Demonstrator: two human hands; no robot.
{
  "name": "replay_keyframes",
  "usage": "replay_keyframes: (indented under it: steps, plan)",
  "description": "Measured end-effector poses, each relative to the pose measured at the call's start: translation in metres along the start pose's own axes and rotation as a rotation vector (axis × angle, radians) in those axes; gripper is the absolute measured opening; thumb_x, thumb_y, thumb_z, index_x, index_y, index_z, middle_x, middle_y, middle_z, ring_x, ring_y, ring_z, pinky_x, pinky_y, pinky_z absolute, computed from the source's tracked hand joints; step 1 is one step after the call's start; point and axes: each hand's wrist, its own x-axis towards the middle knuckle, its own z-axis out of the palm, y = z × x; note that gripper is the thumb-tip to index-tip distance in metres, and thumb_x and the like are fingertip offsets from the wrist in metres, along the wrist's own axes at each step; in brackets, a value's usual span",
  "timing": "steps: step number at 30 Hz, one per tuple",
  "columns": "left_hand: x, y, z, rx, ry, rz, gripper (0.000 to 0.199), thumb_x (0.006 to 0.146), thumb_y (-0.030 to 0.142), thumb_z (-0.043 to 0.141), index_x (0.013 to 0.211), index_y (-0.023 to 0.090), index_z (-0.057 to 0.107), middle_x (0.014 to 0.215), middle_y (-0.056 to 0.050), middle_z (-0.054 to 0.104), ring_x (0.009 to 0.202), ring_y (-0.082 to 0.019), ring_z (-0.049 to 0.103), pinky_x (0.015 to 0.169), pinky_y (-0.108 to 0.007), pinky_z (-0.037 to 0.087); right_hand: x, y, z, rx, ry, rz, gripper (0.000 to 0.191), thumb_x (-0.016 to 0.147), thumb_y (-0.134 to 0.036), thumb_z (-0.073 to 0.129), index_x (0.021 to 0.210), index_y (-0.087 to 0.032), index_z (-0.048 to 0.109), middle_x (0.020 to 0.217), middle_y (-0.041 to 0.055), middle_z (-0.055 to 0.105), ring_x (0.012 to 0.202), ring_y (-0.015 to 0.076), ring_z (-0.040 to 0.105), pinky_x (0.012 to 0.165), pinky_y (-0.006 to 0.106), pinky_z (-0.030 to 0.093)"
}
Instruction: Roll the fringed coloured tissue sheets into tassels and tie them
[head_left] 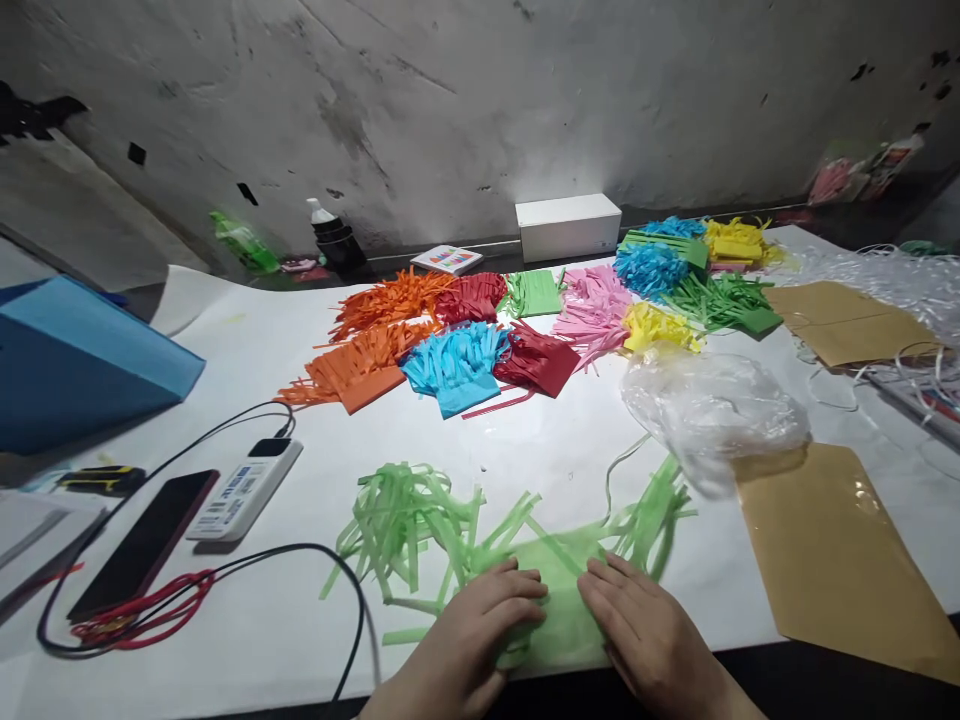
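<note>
A light green tissue-paper sheet (566, 590) with fringed ends lies at the front edge of the white-covered table. Cut strips spread out from it to the left and to the upper right. My left hand (480, 630) rests on its left part, fingers bent over a gathered bit of the paper. Flat on the right part lies my right hand (645, 620), its fingers stretched out. Bare green paper shows between the two hands. Beyond them are folded fringed bundles in orange (360, 370), blue (457, 365), red (540, 360) and pink (592, 310).
On the left are a phone (146, 540), a white power bank (244, 490), looped cables and a blue folded board (90, 350). To the right lie clear plastic (712, 405) and brown envelopes (840, 550). A white box (568, 228) stands by the wall.
</note>
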Motion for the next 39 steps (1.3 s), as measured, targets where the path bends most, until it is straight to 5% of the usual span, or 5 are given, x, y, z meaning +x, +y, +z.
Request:
replay_keyframes:
  steps: [8,16,21,32,39]
  plan:
    - [-0.001,-0.011,0.017,0.047,0.033,0.075,0.025,0.092,0.011,0.044,0.115,0.019,0.052,0.120,-0.012,0.070,0.127,-0.021,0.058,0.116,-0.043,0.037,-0.008,0.017,-0.013,-0.207,0.127,0.417,0.036,0.086,-0.001,0.046,0.116,-0.016,0.061,0.100,0.0070,0.075,0.103,0.0254,0.069,0.116,0.060,0.028]
    - [-0.008,-0.016,0.014,-0.051,0.087,0.064,0.029,0.103,0.032,0.033,0.117,0.017,0.053,0.122,-0.016,0.069,0.127,-0.023,0.059,0.116,-0.045,0.038,-0.037,0.034,-0.036,-0.283,0.110,0.702,0.043,0.092,-0.022,0.046,0.135,-0.019,0.051,0.134,0.0142,0.060,0.121,0.0331,0.058,0.106,0.059,0.043]
    - [-0.005,-0.016,0.018,-0.084,0.177,0.090,0.034,0.105,0.038,0.027,0.116,0.018,0.053,0.117,-0.017,0.071,0.123,-0.023,0.062,0.114,-0.044,0.041,-0.015,-0.003,-0.019,-0.057,-0.099,0.575,0.073,0.087,-0.024,0.054,0.154,-0.020,0.026,0.157,0.0121,0.036,0.146,0.0358,0.030,0.117,0.062,0.026]
    - [0.010,0.001,0.007,0.223,0.075,0.319,0.022,0.103,0.010,0.038,0.100,0.015,0.059,0.113,-0.009,0.077,0.128,-0.015,0.059,0.123,-0.035,0.024,0.019,0.036,0.006,-0.109,0.044,0.757,0.038,0.085,-0.005,0.043,0.117,-0.020,0.060,0.126,0.0134,0.064,0.123,0.0307,0.056,0.115,0.064,0.019]
    - [0.008,0.001,0.011,0.161,0.154,0.303,0.021,0.104,0.014,0.038,0.102,0.015,0.059,0.111,-0.012,0.077,0.126,-0.018,0.061,0.117,-0.038,0.038,0.007,0.024,-0.012,0.315,-0.367,0.578,0.102,0.070,-0.014,0.055,0.158,-0.026,0.005,0.166,0.0099,0.013,0.153,0.0304,0.010,0.119,0.065,0.012]
